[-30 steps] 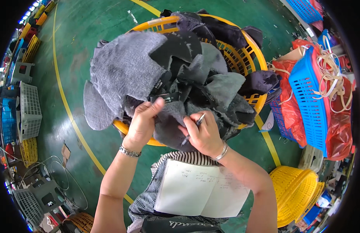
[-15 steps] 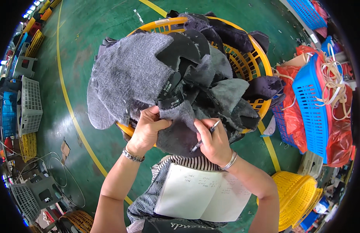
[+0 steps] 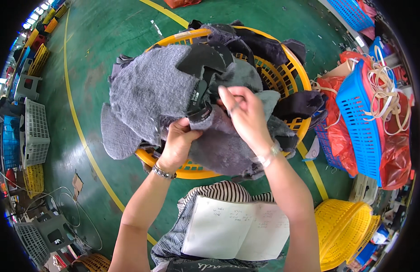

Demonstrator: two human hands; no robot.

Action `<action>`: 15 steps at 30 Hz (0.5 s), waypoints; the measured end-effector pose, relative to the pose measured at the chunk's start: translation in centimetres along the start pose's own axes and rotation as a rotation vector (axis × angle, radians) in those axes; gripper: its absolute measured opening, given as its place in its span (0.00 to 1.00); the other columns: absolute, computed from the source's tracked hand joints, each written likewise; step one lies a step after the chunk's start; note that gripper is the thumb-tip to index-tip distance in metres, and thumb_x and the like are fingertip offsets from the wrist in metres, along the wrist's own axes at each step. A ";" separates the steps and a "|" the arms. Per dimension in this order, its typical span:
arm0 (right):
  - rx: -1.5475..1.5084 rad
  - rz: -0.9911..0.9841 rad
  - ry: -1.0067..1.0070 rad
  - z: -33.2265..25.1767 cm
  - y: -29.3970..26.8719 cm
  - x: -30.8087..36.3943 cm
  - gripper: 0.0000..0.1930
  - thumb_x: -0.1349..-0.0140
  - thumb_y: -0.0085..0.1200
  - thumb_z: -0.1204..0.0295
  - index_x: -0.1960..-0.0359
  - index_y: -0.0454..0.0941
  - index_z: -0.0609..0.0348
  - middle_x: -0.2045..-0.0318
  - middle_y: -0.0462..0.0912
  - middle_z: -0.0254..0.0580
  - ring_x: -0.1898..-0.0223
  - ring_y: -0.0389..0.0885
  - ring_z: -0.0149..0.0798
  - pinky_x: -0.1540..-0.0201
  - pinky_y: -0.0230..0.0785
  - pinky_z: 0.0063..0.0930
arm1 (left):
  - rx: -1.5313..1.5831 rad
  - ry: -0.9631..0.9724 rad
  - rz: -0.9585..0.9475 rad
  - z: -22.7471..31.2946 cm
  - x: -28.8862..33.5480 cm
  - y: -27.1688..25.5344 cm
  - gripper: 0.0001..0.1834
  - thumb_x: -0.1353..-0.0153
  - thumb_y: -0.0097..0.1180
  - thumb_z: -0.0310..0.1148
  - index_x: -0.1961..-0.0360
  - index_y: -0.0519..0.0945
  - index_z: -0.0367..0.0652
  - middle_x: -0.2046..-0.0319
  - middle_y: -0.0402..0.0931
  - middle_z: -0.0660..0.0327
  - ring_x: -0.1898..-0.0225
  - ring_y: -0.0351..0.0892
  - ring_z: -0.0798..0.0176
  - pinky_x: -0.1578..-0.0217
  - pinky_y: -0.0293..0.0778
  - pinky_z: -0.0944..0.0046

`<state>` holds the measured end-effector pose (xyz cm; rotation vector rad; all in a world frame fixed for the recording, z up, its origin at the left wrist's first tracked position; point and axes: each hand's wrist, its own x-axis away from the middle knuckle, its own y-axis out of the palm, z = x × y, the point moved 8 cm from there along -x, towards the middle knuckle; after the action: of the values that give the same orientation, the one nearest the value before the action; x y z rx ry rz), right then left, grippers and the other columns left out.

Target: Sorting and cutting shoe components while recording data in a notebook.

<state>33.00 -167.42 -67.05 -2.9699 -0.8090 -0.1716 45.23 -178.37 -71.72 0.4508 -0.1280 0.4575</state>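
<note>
A heap of grey plush pieces (image 3: 151, 84) with black backing fills a yellow basket (image 3: 296, 59) in front of me. My left hand (image 3: 177, 143) pinches the edge of one piece, thumb on top, just below a black strip (image 3: 201, 113) with pale print. Raised beside that strip, my right hand (image 3: 246, 115) has its fingers curled, slightly blurred, against the black part of the pieces. A pen (image 3: 235, 105) shows dimly between these fingers, mostly hidden. An open notebook (image 3: 221, 229) with handwriting lies on my lap, below both hands.
At the right stand a blue basket (image 3: 361, 122) with red bags and pale straps, and yellow baskets (image 3: 339, 231). Grey crates (image 3: 36, 131), a grey stool (image 3: 53, 231) and a loose cable (image 3: 78, 208) are at the left. Yellow lines cross the green floor (image 3: 101, 41).
My right hand has moved up and away from me, from the lower edge of the piece to the black strips. My left hand keeps its pinch. The view has shifted slightly.
</note>
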 end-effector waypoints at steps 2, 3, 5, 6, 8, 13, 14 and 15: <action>0.072 -0.165 0.180 0.9 3.9 -1.8 0.15 0.47 0.63 0.63 0.72 0.76 0.65 0.76 0.78 0.33 0.74 0.71 0.21 0.71 0.64 0.17 | -0.279 -0.011 0.073 -0.2 1.2 0.2 0.16 0.49 0.50 0.16 0.58 0.78 0.35 0.63 0.80 0.60 0.62 0.77 0.68 0.58 0.71 0.71; 0.037 -0.230 0.107 1.2 4.8 -2.3 0.14 0.48 0.64 0.65 0.73 0.76 0.64 0.77 0.77 0.32 0.74 0.70 0.21 0.71 0.64 0.18 | -0.693 0.023 0.032 0.7 1.9 1.1 0.15 0.50 0.53 0.18 0.58 0.77 0.35 0.65 0.80 0.56 0.63 0.78 0.64 0.59 0.72 0.71; -0.046 -0.318 0.015 0.8 5.7 -2.2 0.12 0.52 0.65 0.70 0.75 0.75 0.64 0.79 0.74 0.28 0.75 0.66 0.20 0.72 0.63 0.20 | -1.372 0.267 -0.058 5.3 4.8 4.5 0.18 0.51 0.57 0.22 0.55 0.76 0.36 0.66 0.78 0.50 0.63 0.78 0.56 0.60 0.72 0.69; 0.177 -0.328 -0.147 -0.2 5.4 -2.0 0.12 0.53 0.64 0.73 0.75 0.71 0.64 0.81 0.72 0.33 0.76 0.67 0.24 0.72 0.63 0.23 | -1.629 0.475 -0.109 8.8 6.8 7.1 0.21 0.53 0.60 0.23 0.54 0.75 0.37 0.64 0.77 0.48 0.60 0.78 0.53 0.62 0.73 0.69; 0.452 -0.308 -0.516 -4.9 4.6 0.1 0.12 0.54 0.61 0.76 0.74 0.68 0.65 0.82 0.69 0.41 0.78 0.67 0.32 0.72 0.63 0.27 | -1.309 -0.219 -0.175 10.5 7.2 4.5 0.30 0.59 0.66 0.25 0.50 0.72 0.37 0.55 0.74 0.49 0.48 0.72 0.52 0.50 0.66 0.60; 0.543 -0.762 -0.535 -10.5 3.7 3.2 0.14 0.55 0.61 0.77 0.67 0.71 0.64 0.79 0.73 0.48 0.79 0.71 0.42 0.71 0.66 0.29 | -1.484 0.631 -0.295 14.7 3.0 9.4 0.33 0.67 0.71 0.32 0.54 0.73 0.37 0.62 0.76 0.52 0.52 0.72 0.51 0.46 0.58 0.53; 0.533 -0.729 -0.512 -10.5 2.7 2.8 0.14 0.55 0.62 0.76 0.66 0.71 0.64 0.79 0.74 0.47 0.79 0.72 0.39 0.72 0.66 0.28 | -1.398 0.523 -0.349 13.0 2.0 8.8 0.30 0.66 0.71 0.32 0.58 0.74 0.35 0.68 0.77 0.51 0.58 0.76 0.51 0.49 0.63 0.56; 0.558 -0.614 -0.517 -10.1 1.2 2.3 0.13 0.52 0.62 0.76 0.67 0.72 0.64 0.78 0.76 0.43 0.78 0.73 0.31 0.73 0.66 0.24 | -1.336 0.335 -0.318 11.5 0.6 8.2 0.27 0.65 0.71 0.33 0.62 0.75 0.34 0.72 0.76 0.50 0.64 0.76 0.50 0.54 0.66 0.58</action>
<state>34.65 -168.18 -56.77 -2.1740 -1.5018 0.7027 41.88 -176.75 -58.08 -0.9070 -0.0162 0.0578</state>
